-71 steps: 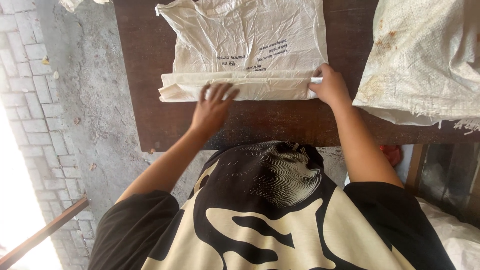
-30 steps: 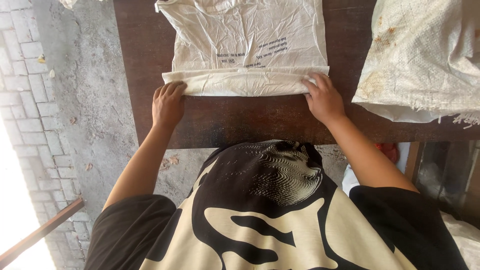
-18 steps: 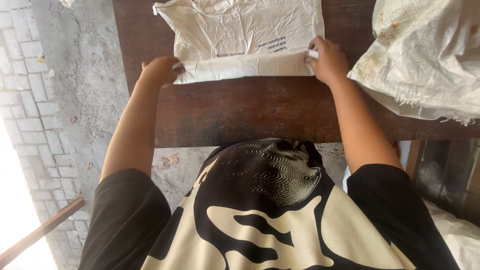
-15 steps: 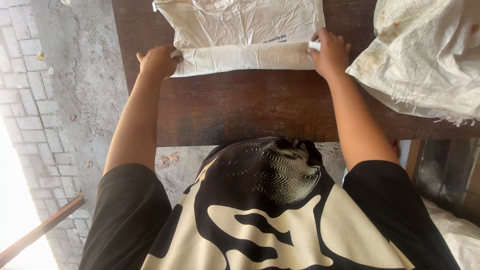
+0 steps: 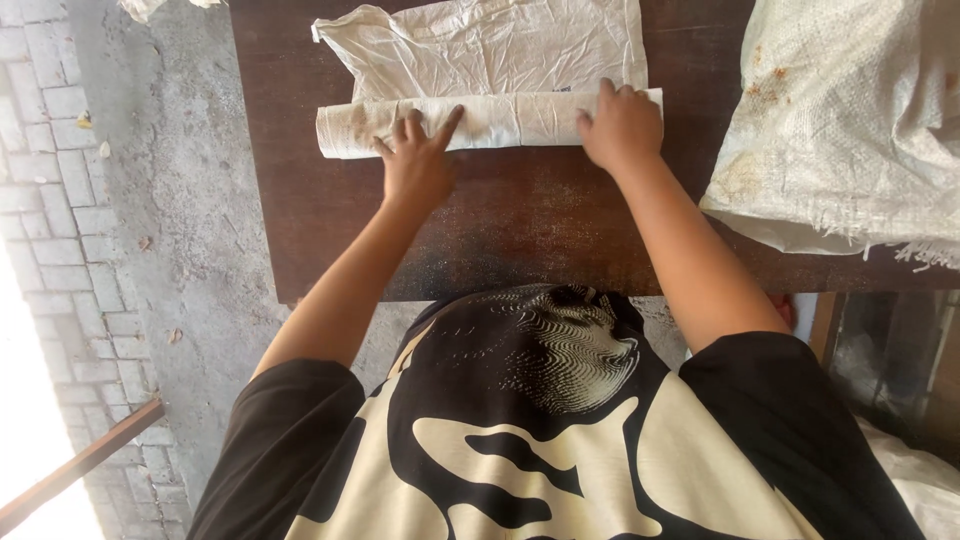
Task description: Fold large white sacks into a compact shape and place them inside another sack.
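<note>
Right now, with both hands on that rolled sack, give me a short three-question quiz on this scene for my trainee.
1. True or false: the white woven sack is rolled up along its near edge.
2. Which hand presses the roll close to its end? A) left hand B) right hand
3. What lies on the right side of the dark wooden table, apart from the hands?

Key
1. True: the rolled part lies across the near edge, with flat sack beyond it.
2. B: the right hand sits at the roll's right end; the left hand is nearer its middle.
3. A second, stained woven sack.
</note>
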